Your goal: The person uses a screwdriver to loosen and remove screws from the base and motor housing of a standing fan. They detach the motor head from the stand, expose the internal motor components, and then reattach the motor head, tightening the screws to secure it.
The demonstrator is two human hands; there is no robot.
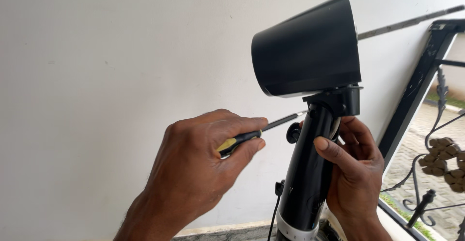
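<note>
The left hand (193,168) pinches a yellow-and-black handled screwdriver (259,130); its shaft lies nearly level, tip at the joint under the black cone-shaped lamp head (307,47), while the right hand (353,173) wraps the black glossy arm (307,173)

My left hand (198,168) and its screwdriver (256,133) lie left of the lamp arm (310,173); my right hand (356,173) wraps it from the right. The lamp head (307,47) sits atop it, the wall (97,76) behind, the railing (426,76) farther right.

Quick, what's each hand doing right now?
Left hand: closed on a screwdriver, tip at the bracket.
Right hand: gripping the black arm.
</note>
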